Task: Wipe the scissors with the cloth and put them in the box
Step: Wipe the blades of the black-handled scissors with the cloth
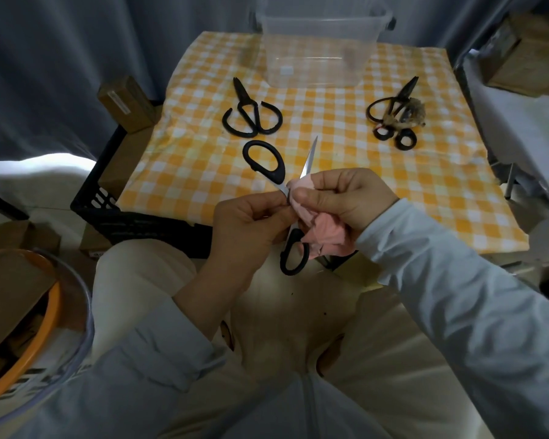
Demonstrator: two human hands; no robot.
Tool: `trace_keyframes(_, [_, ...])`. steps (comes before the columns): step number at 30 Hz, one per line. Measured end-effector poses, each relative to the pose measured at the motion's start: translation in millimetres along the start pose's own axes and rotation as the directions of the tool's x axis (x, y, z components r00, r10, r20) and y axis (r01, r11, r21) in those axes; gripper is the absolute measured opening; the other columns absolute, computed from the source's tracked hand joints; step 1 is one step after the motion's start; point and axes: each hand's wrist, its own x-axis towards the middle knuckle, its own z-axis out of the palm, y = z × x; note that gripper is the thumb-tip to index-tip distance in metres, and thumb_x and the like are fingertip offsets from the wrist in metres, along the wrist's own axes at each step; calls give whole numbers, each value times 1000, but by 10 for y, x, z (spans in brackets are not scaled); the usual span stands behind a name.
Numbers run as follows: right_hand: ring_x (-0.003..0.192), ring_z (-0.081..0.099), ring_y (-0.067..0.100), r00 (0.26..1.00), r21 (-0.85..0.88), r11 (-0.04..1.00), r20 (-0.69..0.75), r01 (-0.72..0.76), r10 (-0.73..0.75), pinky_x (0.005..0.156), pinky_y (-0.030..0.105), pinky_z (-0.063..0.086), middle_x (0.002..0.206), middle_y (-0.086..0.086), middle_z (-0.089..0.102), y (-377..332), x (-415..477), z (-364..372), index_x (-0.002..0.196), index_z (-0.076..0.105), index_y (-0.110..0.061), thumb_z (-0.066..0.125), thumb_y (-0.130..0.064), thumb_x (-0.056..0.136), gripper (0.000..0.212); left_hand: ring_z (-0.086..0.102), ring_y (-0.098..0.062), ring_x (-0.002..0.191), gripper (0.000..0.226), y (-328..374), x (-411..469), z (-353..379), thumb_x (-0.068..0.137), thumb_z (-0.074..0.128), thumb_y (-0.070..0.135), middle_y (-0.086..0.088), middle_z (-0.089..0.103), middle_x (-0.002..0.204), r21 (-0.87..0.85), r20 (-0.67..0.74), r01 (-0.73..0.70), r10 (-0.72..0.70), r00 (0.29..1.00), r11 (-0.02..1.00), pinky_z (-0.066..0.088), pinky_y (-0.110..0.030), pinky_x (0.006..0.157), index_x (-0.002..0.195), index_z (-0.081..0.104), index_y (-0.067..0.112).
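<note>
Fingers (316, 198) pinching cloth (328, 236) on scissors (279, 175), label (118, 103) blurred

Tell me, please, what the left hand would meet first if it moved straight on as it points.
Probably the pink cloth in the right hand, just beyond the left hand; depth is unclear.

I can't read a single word or number on my feed. The brown carton (126, 104) left of the counter (330, 147) carries a white label, and the clear tub (76, 327) at lower left has dark print, both too blurred. A low carton (91, 247) shows marks that might be digits.
</note>
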Motion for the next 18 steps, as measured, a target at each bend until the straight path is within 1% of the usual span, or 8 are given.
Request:
trace_keyframes(3, [56, 63, 16, 994, -87, 994, -78, 69, -76, 50, 27, 56, 64, 6, 68, -27, 2, 22, 88, 69, 3, 71, -2, 75, 15, 66, -26, 71, 35, 9, 2, 7, 81, 65, -4, -5, 71, 68, -23, 10, -5, 5, 1000, 1000, 60, -38, 71, 67, 77, 26])
trace_keyframes(6, [60, 64, 22, 985, -191, 974, -102, 120, -141, 58, 36, 57, 75, 14, 69, -47, 35, -10, 93, 68, 7, 76, -4, 69, 27, 67, -26, 68, 32, 13, 9, -2, 80, 66, -5, -5, 69, 65, -45, 14, -2, 2, 1000, 999, 60, -36, 69, 66, 76, 22])
trace_keyframes(8, [63, 66, 20, 989, -211, 968, -27, 134, -143, 61, 32, 57, 77, 14, 70, -69, 39, -59, 88, 68, 5, 75, -2, 67, 23, 67, -16, 59, 36, 24, 6, -7, 78, 65, -8, 0, 68, 59, -89, 4, 39, -39, 999, 995, 58, -26, 59, 59, 73, 21])
trace_keyframes(10, [73, 67, 22, 988, -152, 977, 68, 148, -139, 66, 28, 58, 78, 13, 71, -88, 33, -114, 81, 69, 0, 71, -3, 62, 19, 63, -10, 49, 40, 52, 12, -11, 77, 64, -11, 3, 66, 53, -121, 13, 68, -66, 998, 990, 52, -19, 49, 53, 71, 20])
trace_keyframes(11, [76, 67, 25, 986, -127, 981, 91, 148, -137, 68, 28, 58, 78, 13, 71, -94, 40, -135, 79, 69, -2, 70, -4, 61, 18, 62, -9, 47, 40, 57, 26, -15, 76, 64, -12, 3, 65, 52, -124, 13, 71, -70, 997, 990, 50, -18, 47, 52, 70, 20])
trace_keyframes(13, [75, 67, 22, 986, -149, 977, 81, 154, -144, 68, 28, 58, 78, 11, 72, -93, 51, -129, 77, 69, -5, 71, -3, 64, 13, 64, -11, 50, 38, 58, 52, -35, 76, 65, -11, 2, 66, 54, -105, 7, 57, -56, 998, 993, 52, -20, 50, 56, 70, 21])
trace_keyframes(15, [70, 65, 20, 988, -225, 962, 31, 155, -152, 67, 29, 57, 81, 17, 70, -71, 62, -94, 78, 68, -4, 74, -4, 67, 12, 66, -12, 55, 31, 54, 61, -47, 77, 66, -9, 3, 68, 57, -58, 18, 21, -20, 1000, 998, 55, -22, 55, 64, 70, 19])
trace_keyframes(18, [70, 56, 26, 979, -311, 935, -49, 173, -198, 69, 36, 53, 84, 33, 63, -63, 66, -52, 88, 65, 10, 78, -8, 66, 32, 68, -14, 60, 25, 44, 49, -45, 78, 66, -8, 2, 70, 62, -23, 30, 1, -1, 1000, 1000, 56, -24, 58, 72, 71, 16])
